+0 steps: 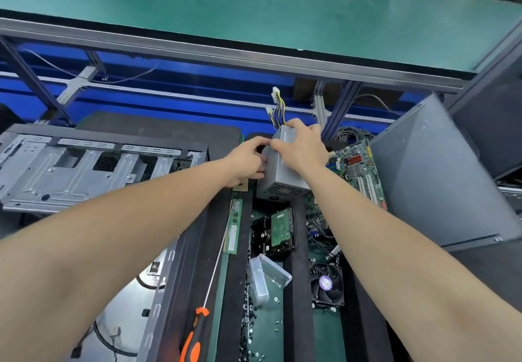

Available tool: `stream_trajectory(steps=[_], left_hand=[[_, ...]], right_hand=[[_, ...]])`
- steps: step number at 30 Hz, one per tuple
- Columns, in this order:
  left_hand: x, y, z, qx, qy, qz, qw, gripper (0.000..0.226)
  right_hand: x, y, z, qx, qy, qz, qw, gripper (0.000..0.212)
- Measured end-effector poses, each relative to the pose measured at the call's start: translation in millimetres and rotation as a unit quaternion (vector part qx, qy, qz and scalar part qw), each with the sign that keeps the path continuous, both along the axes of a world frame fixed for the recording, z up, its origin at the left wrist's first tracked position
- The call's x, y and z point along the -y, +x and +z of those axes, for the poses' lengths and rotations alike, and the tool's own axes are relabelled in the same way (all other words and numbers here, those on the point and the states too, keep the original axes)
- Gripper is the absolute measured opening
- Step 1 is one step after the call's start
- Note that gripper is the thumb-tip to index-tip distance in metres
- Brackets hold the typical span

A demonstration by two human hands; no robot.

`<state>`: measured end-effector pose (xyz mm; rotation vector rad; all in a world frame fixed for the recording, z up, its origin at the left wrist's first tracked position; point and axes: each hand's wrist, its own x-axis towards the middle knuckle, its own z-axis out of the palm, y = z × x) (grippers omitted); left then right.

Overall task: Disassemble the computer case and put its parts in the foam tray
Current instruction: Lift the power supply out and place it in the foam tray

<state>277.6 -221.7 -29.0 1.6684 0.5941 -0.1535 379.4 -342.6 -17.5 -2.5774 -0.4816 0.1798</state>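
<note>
got both hands clamped on the power supply (282, 171): left hand (248, 161) on its side, right hand (300, 147) over the top, cables (278, 110) sticking up. it's tilted over the far end of the foam tray (298, 237). hard drive (278, 231), ram stick (234, 226) and cooler fan (326, 285) lie in the tray, computer case (70, 169) off to the left.

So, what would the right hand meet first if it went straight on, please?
Likely the yellow-and-black cable bundle with white plugs, rising from the far end of the grey metal power supply box the right hand grips; depth is unclear.
</note>
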Motion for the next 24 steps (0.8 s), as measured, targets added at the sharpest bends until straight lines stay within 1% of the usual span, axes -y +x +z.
stream_trajectory(steps=[2,5,8,12,19,21,24], left_hand=[[-0.2,2.6,-2.3,-0.007,-0.028,0.008,1.000,0.061],[-0.4,7.6,-4.2,-0.014,-0.029,0.015,0.999,0.057],[1.1,15.9,-6.0,-0.011,-0.031,0.024,0.999,0.061],[3.4,24.4,-14.3,-0.024,-0.057,0.053,0.997,0.063],[5.2,29.6,-36.5,-0.031,-0.048,0.067,0.996,0.065],[5.0,31.4,-37.0,-0.031,-0.043,0.069,0.996,0.067],[5.8,34.7,-35.4,-0.039,-0.049,0.076,0.995,0.071]], right_hand=[[-3.5,5.0,-4.2,0.000,-0.013,0.009,1.000,0.055],[-11.3,8.2,-14.1,-0.006,-0.023,0.020,1.000,0.055],[-18.0,10.4,-28.4,-0.026,-0.021,0.015,0.999,0.057],[-22.1,10.7,-49.0,-0.043,-0.028,0.016,0.999,0.060],[-28.0,13.8,-61.9,-0.055,-0.052,0.033,0.997,0.055],[-29.3,18.8,-63.6,-0.061,-0.070,0.044,0.995,0.057],[-32.9,32.0,-63.3,-0.088,-0.121,0.084,0.985,0.069]])
